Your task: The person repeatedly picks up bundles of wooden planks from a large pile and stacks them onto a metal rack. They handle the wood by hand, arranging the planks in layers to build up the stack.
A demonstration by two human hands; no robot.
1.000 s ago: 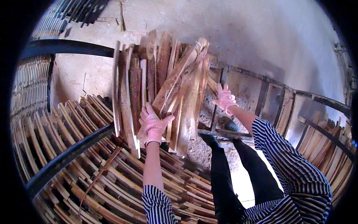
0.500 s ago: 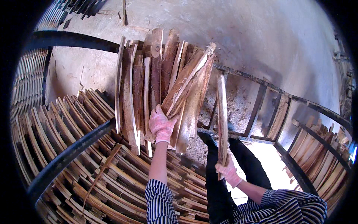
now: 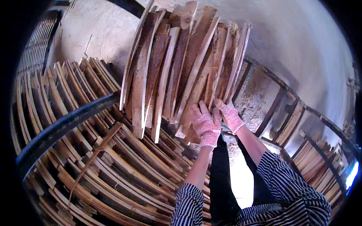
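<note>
Wooden slats (image 3: pixel 166 83) at eleven o'clock are apparently being arranged, left hand (image 3: pixel 206 122) spread flat on them, right hand (image 3: pixel 230 116) at their ends, grip indeterminable; next move likely calls for alignment.

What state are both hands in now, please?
Left hand: open, resting on wooden slats.
Right hand: at the lower end of their rightmost slat; grip unclear.

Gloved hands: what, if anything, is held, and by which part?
Cannot be told: the right hand is at the near end of a wooden slat, the left hand over neighbouring slats.
</note>
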